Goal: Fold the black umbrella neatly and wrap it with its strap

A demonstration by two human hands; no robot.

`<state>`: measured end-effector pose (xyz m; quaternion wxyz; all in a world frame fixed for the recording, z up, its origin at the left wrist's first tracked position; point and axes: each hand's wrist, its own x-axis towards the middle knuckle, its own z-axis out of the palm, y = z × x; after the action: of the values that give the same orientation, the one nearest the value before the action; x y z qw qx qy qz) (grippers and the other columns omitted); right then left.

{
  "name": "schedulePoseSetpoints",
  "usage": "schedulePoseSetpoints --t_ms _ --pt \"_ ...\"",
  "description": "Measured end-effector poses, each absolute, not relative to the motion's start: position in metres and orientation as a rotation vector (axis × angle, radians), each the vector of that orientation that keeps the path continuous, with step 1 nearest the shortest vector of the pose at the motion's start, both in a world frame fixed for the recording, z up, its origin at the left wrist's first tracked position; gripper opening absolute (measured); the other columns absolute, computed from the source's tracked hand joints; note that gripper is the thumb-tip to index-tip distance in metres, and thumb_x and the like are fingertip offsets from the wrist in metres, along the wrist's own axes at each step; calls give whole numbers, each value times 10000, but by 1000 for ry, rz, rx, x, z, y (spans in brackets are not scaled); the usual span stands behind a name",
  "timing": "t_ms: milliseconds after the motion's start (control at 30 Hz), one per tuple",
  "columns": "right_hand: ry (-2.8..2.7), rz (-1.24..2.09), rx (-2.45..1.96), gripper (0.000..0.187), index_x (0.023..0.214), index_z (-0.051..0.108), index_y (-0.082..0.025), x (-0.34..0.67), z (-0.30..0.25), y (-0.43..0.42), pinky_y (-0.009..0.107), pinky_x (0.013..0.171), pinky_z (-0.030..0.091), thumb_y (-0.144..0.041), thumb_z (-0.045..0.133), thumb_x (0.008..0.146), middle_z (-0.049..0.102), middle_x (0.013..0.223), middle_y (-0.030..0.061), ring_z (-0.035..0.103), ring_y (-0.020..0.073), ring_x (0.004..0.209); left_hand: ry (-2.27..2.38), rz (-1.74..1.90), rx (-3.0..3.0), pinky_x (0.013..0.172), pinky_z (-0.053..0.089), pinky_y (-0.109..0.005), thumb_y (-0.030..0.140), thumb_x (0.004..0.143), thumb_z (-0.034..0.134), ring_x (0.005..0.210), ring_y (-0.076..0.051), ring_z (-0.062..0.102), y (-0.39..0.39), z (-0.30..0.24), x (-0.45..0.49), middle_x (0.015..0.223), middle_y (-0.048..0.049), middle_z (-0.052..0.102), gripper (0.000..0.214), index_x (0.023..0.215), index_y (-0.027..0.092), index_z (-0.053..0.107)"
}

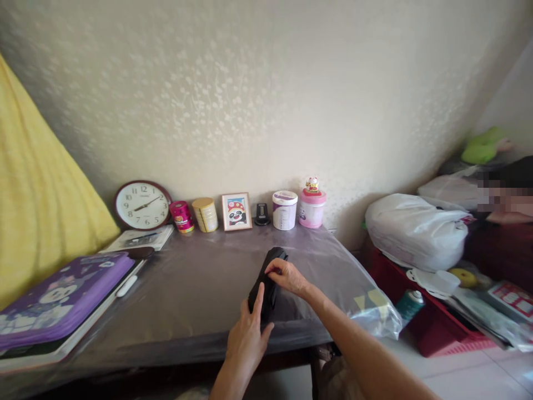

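Note:
A black folded umbrella (266,272) lies aslant on the table near its front edge, its cloth gathered in folds. My left hand (249,328) holds its near end, with the index finger stretched along the top and the thumb on the right side. Further up, my right hand (288,276) pinches at the black cloth with thumb and fingertips. What exactly lies between those fingertips is too small to make out.
Plastic film covers the table (200,283). Along the wall stand a clock (142,205), tins, a picture frame (237,211) and tubs (285,210). A purple case (62,300) lies left; a red crate (437,328) with a white bag (416,230) stands right. A person sits at far right.

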<state>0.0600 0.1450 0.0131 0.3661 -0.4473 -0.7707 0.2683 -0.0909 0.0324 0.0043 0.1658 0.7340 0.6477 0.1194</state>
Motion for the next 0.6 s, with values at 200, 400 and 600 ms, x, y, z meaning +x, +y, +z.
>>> schedulePoseSetpoints --t_ms 200,400,600 --pt "-1919 874 -1219 219 763 651 -172 96 22 144 206 572 434 -100 464 675 635 642 -20 587 117 598 1889 300 2088 658 432 -275 193 843 465 885 -242 633 37 -2 -94 1245 -177 457 823 1422 259 -116" --pt "-1966 597 -1319 377 754 703 -197 107 24 141 261 714 466 -20 395 627 712 780 10 639 156 746 1921 289 2089 664 431 -259 158 834 443 910 -233 622 37 -6 -94 1262 -187 444 809 1425 204 -108" --pt "-2194 539 -1155 549 948 699 -231 88 23 132 262 814 454 10 382 570 708 948 5 626 157 906 1967 242 2107 679 439 -293 146 834 435 866 -236 628 37 -8 -95 1128 -160 488 760 1439 212 -20"
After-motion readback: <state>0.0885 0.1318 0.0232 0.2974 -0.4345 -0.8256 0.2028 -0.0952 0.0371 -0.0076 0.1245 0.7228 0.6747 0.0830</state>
